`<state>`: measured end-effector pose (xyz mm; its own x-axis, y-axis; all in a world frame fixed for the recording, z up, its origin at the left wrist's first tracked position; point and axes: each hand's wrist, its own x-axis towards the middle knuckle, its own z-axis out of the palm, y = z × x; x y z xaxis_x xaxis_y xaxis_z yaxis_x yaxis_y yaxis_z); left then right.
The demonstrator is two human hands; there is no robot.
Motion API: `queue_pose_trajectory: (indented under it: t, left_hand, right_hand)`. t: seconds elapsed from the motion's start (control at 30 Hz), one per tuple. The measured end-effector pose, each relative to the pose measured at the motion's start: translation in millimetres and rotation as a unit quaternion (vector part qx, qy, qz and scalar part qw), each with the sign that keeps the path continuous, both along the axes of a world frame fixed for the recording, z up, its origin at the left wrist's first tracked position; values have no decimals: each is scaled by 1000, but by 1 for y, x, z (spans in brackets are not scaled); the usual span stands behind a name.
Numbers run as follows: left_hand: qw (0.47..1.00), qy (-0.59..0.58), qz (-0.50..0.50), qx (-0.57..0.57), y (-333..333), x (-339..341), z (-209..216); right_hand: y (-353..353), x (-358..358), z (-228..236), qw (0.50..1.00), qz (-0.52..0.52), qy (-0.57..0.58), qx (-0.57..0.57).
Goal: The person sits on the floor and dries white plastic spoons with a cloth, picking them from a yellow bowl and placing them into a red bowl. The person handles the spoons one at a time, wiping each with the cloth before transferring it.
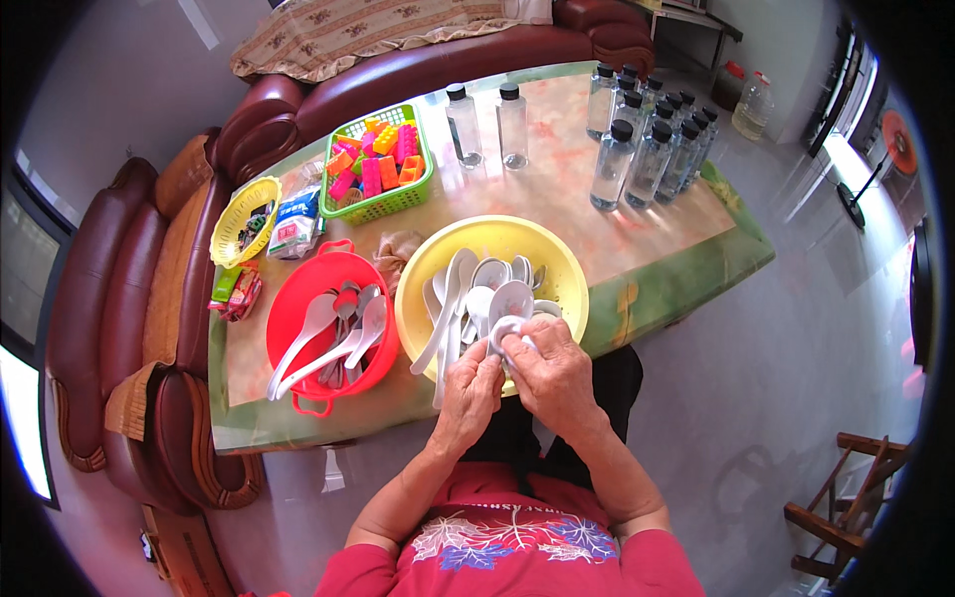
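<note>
Over the front rim of a yellow basin [574, 303], my left hand [470, 396] and my right hand [553, 380] meet, both closed. The left pinches a white soup spoon [511, 298] with a patterned bowl; its handle is hidden by my fingers. The right presses a small white piece [506, 329] against it, which looks like folded cloth, though I cannot be sure. Several white spoons [450, 298] and some metal ones lie in the basin. Left of it, a red basin [282, 316] with two handles holds white soup spoons [318, 314] and metal spoons.
A green basket [386, 207] of colourful blocks stands at the back left, near a yellow basket [228, 225] and packets [295, 224]. Two clear bottles [512, 129] stand behind the yellow basin, with several more bottles [614, 169] at the right. The table's green edge [657, 308] is close.
</note>
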<state>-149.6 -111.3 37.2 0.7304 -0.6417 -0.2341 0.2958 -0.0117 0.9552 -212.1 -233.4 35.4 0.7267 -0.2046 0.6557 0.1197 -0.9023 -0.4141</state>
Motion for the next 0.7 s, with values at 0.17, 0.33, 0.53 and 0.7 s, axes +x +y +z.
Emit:
queue_pose_trajectory:
  t: [0.17, 0.33, 0.53, 0.7]
  left_hand:
    - [998, -41, -22, 35, 4, -2, -10]
    - [987, -140, -17, 74, 2, -10, -11]
    - [980, -176, -14, 95, 1, -11, -13]
    - [975, -200, 6, 94, -1, -6, -9]
  right_hand:
    - [-6, -4, 8, 1000, 12, 26, -5]
    - [-14, 14, 5, 986, -144, -43, -67]
    - [-10, 20, 7, 988, -140, -41, -43]
    - [0, 8, 8, 998, -17, 13, 52]
